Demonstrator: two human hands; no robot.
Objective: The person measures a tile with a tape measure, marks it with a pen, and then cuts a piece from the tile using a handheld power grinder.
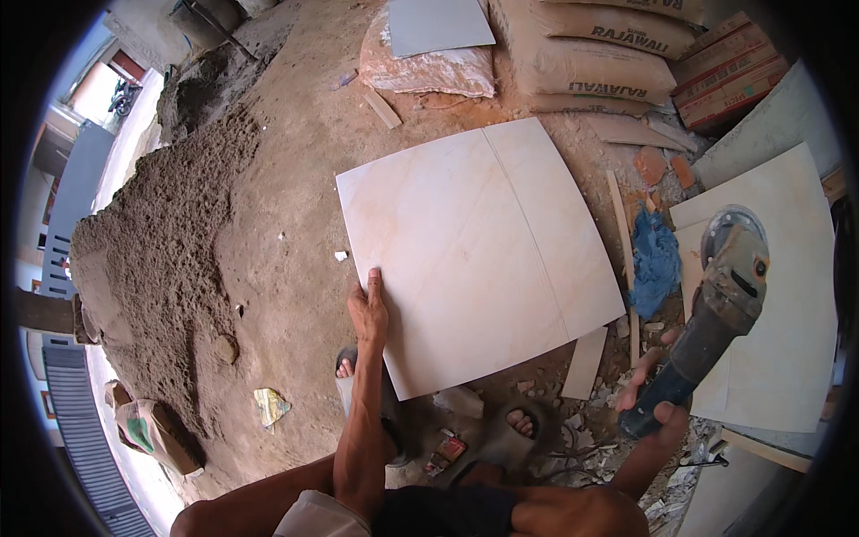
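Note:
My left hand (369,309) grips the left edge of a large cream tile (452,251), thumb on its face. A thin straight line crosses the tile lengthwise, right of its middle. My right hand (653,412) holds a dark angle grinder (707,322) by its body, with some fingers loose around it and the metal disc (729,228) pointing away from me. The grinder hangs over more cream tiles (778,376) at the right. A crumpled blue cloth (655,264) and narrow offcut strips (586,362) lie beside the big tile. My sandaled feet are just below it.
Stacked sacks (595,76) and cardboard boxes (734,63) stand at the back right, near a sack topped by a grey sheet (438,27). A pile of wet mortar or sand (161,242) spreads on the left. Rubble (573,456) litters the ground by my feet.

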